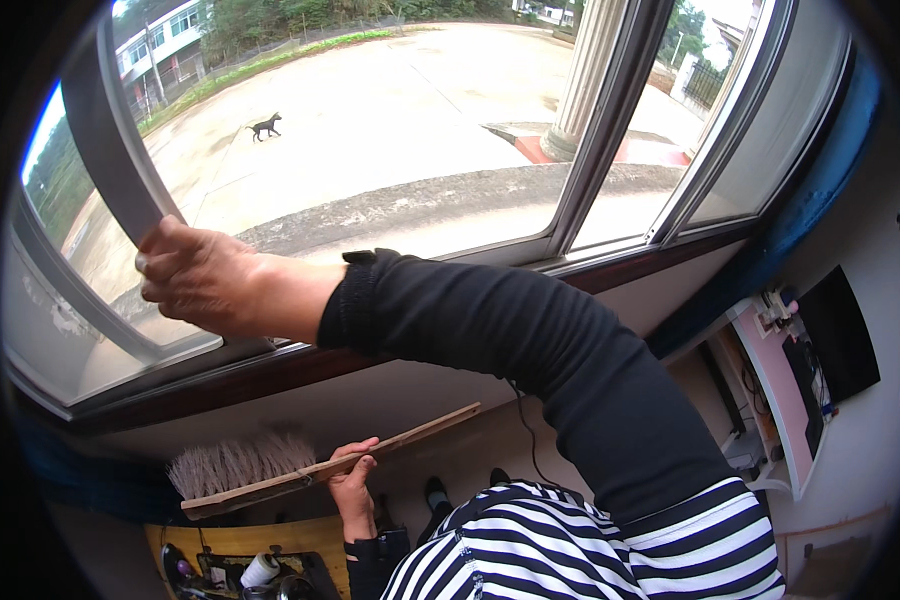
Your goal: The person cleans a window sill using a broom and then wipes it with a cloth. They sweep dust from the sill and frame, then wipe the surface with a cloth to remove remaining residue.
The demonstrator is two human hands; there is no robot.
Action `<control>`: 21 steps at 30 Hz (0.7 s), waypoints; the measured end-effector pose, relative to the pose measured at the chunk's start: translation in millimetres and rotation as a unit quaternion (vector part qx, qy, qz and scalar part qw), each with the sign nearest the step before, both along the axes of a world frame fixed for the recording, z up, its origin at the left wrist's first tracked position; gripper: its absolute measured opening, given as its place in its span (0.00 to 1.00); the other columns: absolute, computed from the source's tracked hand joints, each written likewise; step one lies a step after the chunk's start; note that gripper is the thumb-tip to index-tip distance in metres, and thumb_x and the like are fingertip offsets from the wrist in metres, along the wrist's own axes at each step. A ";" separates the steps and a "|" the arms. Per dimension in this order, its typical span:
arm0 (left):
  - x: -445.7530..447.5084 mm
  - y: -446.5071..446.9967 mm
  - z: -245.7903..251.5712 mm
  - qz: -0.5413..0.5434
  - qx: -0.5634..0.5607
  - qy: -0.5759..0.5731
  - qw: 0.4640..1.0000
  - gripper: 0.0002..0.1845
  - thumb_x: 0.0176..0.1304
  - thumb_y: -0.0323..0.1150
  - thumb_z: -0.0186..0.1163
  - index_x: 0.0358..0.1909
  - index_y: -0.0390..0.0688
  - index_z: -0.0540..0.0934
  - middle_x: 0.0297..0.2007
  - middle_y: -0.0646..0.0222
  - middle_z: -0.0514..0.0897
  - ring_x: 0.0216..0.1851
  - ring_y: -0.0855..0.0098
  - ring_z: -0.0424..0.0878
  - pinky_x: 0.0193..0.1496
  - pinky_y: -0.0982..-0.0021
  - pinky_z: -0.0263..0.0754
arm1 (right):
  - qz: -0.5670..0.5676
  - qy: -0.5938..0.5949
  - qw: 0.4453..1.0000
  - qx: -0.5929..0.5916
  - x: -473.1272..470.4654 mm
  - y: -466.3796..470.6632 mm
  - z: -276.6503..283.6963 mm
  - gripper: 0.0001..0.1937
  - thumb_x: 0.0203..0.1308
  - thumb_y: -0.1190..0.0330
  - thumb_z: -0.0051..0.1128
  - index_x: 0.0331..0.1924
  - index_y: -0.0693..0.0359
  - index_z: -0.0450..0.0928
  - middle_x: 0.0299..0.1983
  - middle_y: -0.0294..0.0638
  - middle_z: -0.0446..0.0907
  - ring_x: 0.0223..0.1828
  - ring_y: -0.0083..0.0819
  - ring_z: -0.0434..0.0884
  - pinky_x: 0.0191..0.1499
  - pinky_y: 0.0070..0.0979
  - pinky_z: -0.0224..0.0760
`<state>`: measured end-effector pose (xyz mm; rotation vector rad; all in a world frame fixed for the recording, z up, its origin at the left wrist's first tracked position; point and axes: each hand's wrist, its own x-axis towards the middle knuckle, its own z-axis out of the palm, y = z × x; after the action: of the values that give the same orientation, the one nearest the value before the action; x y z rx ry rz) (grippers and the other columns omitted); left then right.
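Note:
My right hand (202, 277) grips the upright edge of a sliding window's metal frame (131, 142), with the arm stretched across to the left in a black sleeve. Lower down, my left hand (352, 484) is closed around the wooden handle of a bench brush (247, 480). Its pale bristles (240, 461) point up toward the wall below the window, and the handle's free end slants up to the right. Another upright of the window frame (607, 127) stands to the right of the wide pane opening.
A wooden table (322, 532) at the lower left carries a white thread cone (260, 570) and dark machine parts. To the right are a desk (772, 390) with a monitor (840, 337), and a blue curtain (817, 202). Outside, a dark dog (265, 127) stands on pavement.

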<state>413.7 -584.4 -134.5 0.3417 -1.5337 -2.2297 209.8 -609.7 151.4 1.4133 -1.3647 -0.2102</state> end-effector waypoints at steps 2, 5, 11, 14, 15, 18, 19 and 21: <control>-0.3 0.9 1.4 0.004 -0.002 0.003 1.000 0.09 0.63 0.20 0.65 0.44 0.41 0.83 0.46 0.58 0.89 0.45 0.74 0.85 0.48 0.78 0.78 | 0.009 0.002 1.000 -0.007 3.4 2.7 1.6 0.08 0.63 0.56 0.58 0.44 0.38 0.85 0.47 0.18 0.77 0.67 0.28 0.67 0.67 0.45 0.49; -2.5 1.9 3.0 0.012 -0.010 0.010 1.000 0.09 0.63 0.20 0.65 0.44 0.40 0.84 0.45 0.58 0.89 0.45 0.74 0.85 0.48 0.78 0.78 | -0.006 0.029 0.999 -0.023 2.8 11.4 1.1 0.06 0.61 0.56 0.59 0.40 0.36 0.86 0.40 0.15 0.76 0.61 0.26 0.70 0.65 0.43 0.51; -4.1 -0.6 3.6 0.005 -0.008 -0.005 1.000 0.10 0.62 0.19 0.65 0.44 0.41 0.84 0.46 0.57 0.89 0.46 0.73 0.85 0.50 0.76 0.78 | -0.053 -0.077 0.993 0.077 -10.5 44.6 0.3 0.11 0.65 0.58 0.59 0.50 0.34 0.84 0.56 0.17 0.75 0.72 0.25 0.62 0.74 0.46 0.41; -2.8 1.7 6.0 -0.003 -0.001 -0.002 1.000 0.10 0.62 0.19 0.65 0.44 0.41 0.83 0.47 0.57 0.89 0.46 0.74 0.84 0.50 0.76 0.78 | -0.032 -0.034 0.999 0.021 -14.1 69.3 1.5 0.08 0.64 0.56 0.60 0.45 0.36 0.85 0.50 0.20 0.74 0.68 0.30 0.64 0.70 0.55 0.43; -1.9 3.1 7.8 -0.004 -0.001 -0.004 1.000 0.10 0.62 0.19 0.65 0.44 0.41 0.83 0.47 0.57 0.89 0.45 0.74 0.84 0.49 0.76 0.78 | -0.041 -0.036 0.998 0.024 -13.4 78.5 1.2 0.08 0.64 0.56 0.59 0.45 0.37 0.85 0.50 0.20 0.73 0.69 0.31 0.63 0.70 0.58 0.41; 1.3 7.3 15.6 -0.015 0.004 -0.008 1.000 0.10 0.62 0.19 0.65 0.44 0.40 0.83 0.47 0.57 0.88 0.44 0.75 0.84 0.49 0.77 0.77 | -0.062 -0.030 0.998 0.015 -10.4 106.4 4.1 0.08 0.64 0.57 0.57 0.44 0.37 0.85 0.51 0.21 0.72 0.71 0.32 0.61 0.71 0.65 0.37; 1.3 8.4 18.5 -0.021 0.008 -0.008 1.000 0.10 0.62 0.19 0.65 0.44 0.40 0.83 0.47 0.57 0.88 0.43 0.75 0.84 0.48 0.77 0.77 | -0.067 -0.028 0.997 0.012 -10.1 115.7 6.0 0.08 0.64 0.57 0.57 0.44 0.37 0.85 0.51 0.21 0.72 0.71 0.32 0.60 0.71 0.67 0.36; 2.6 10.8 24.6 -0.024 -0.007 -0.010 1.000 0.10 0.62 0.19 0.64 0.44 0.40 0.83 0.47 0.57 0.88 0.43 0.75 0.83 0.48 0.77 0.77 | -0.059 -0.046 0.997 -0.002 -7.8 133.5 9.3 0.07 0.63 0.58 0.58 0.43 0.37 0.84 0.51 0.21 0.72 0.71 0.32 0.60 0.71 0.66 0.36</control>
<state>416.3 -573.6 -109.9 0.3267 -1.5835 -2.2577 202.1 -476.2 160.6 1.3545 -1.5252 -0.2207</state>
